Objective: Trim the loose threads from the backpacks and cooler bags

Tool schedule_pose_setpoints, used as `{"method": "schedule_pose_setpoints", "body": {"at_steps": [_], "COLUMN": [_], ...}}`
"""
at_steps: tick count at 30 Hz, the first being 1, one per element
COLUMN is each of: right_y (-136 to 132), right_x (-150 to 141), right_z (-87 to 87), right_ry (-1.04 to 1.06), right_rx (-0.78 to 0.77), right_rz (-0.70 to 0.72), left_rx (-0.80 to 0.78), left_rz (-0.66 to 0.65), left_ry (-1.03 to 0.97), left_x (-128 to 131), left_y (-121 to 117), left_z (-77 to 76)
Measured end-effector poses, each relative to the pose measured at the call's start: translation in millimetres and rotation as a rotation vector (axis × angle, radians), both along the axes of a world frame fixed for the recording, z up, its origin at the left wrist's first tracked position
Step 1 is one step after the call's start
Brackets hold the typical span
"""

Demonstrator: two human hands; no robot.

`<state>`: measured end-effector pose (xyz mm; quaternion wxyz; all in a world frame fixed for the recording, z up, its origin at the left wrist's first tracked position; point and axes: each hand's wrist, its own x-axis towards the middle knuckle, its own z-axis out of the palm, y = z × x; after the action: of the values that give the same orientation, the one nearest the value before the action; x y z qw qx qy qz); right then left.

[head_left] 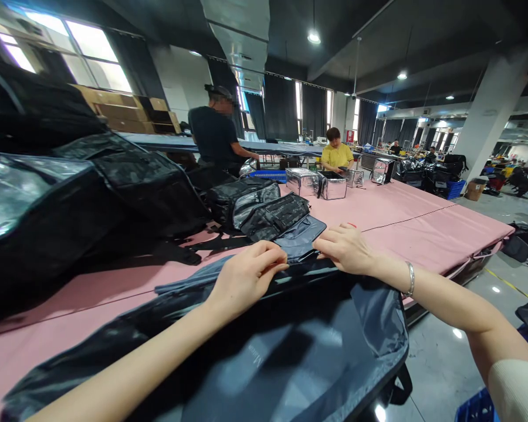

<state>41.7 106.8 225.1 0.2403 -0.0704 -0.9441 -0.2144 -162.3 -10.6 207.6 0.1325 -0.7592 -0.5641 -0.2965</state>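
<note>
A large dark bag (pixel 290 346) lies open in front of me, its grey lining facing up with some faint lettering on it. My left hand (pixel 249 272) is closed, thumb and fingers pinched at the bag's far edge. A short way to the right, my right hand (pixel 345 249) also pinches that edge, fingers curled beside a grey fabric flap (pixel 301 234). The flap sticks out beyond the edge, between the two hands. Exactly which layer each fingertip grips is hidden.
Black bags (pixel 136 187) with silver linings pile up at left on the pink-covered table (pixel 400 220). Two folded black bags (pixel 277 217) lie beyond my hands. Silver boxy bags (pixel 303 181) stand farther back, near a person in yellow (pixel 337 155). Another person (pixel 211 129) stands behind the pile.
</note>
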Motion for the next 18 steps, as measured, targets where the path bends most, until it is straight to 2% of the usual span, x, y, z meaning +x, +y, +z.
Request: {"method": "schedule_pose_setpoints", "body": {"at_steps": [4,11,15,18], "right_y": [-5,-13,-12,-14], "right_x": [-5,-11,-11,-5], "right_z": [2.7,9.2,7.2,8.2], "right_ry": [-0.043,-0.116,-0.103,-0.055], "right_rx": [0.048,0.063,-0.001,-0.124], "right_rz": [-0.013,-0.018,-0.027,-0.039], "left_rx": [-0.015,-0.03,-0.041,-0.032], "left_rz": [-0.097,-0.134,-0.155,-0.167], "left_ry": [-0.018,-0.069,-0.138,-0.184], "left_x": [-7,-8,-5,-13], "left_y": [2,2,2,-4], "left_z": [-3.7,-3.9,1.8,3.9]}}
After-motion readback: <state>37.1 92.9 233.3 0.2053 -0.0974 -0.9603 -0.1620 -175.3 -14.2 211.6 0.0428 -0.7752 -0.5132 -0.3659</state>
